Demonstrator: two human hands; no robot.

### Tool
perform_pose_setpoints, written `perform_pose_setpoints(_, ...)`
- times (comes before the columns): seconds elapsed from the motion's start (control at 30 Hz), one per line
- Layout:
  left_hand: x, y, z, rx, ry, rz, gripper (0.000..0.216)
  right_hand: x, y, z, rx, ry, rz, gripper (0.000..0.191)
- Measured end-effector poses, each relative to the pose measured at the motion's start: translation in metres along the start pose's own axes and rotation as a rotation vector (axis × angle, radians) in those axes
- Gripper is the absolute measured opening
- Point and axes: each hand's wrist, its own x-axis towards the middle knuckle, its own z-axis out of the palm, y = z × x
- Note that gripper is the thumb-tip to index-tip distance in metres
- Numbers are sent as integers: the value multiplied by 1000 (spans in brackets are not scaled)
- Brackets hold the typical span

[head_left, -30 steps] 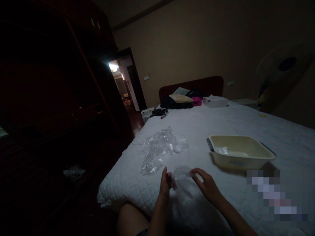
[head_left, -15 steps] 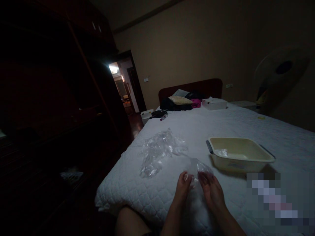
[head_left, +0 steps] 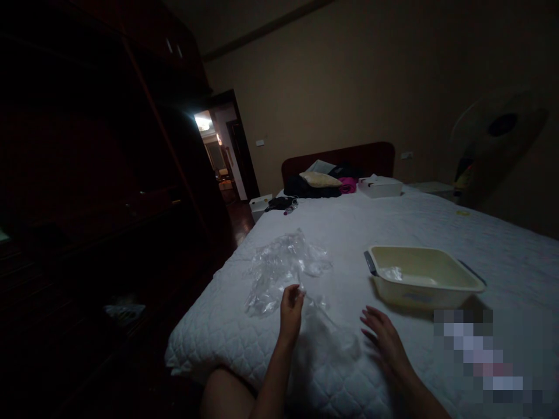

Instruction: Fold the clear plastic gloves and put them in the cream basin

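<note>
Clear bag [head_left: 335,337] pinched in the left hand [head_left: 292,311] over the bed [head_left: 358,227]
The right hand [head_left: 385,337] spreads loosely beside it; crumpled plastic [head_left: 286,262] lies beyond the left, a cream basin [head_left: 421,298] beyond the right, a white box [head_left: 379,188] near the headboard [head_left: 371,158].

No text is readable; the faint mark [head_left: 417,297] on the cream basin [head_left: 449,298] is blurred.

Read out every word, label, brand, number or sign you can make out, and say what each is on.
No text is readable.
Basin: faint bluish marking on its front wall, too blurred to read.
White box: dark marks, too small to tell whether they are writing.
Crumpled clear plastic: no print that I can make out.
</note>
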Motion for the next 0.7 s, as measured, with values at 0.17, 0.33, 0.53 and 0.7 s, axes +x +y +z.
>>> perform_pose_setpoints(0.17, -7, 35, 0, 20, -215, -40, 25, 0, -61, 27, -273, -273, -474, 42)
perform_pose_setpoints(0.33, -23, 58, 4, -41, -516, -180, 27, -10, -76, 40, -534, -517, -548, 63)
perform_pose_setpoints(0.53, -24, 51, -4, -159, -464, -223, 36, -16, -74, 40, -527, -711, -470, 24)
perform_pose_setpoints(0.7, -24, 29, -19, -363, -460, -461, 54, -8, -65, 39, -346, -605, -371, 29)
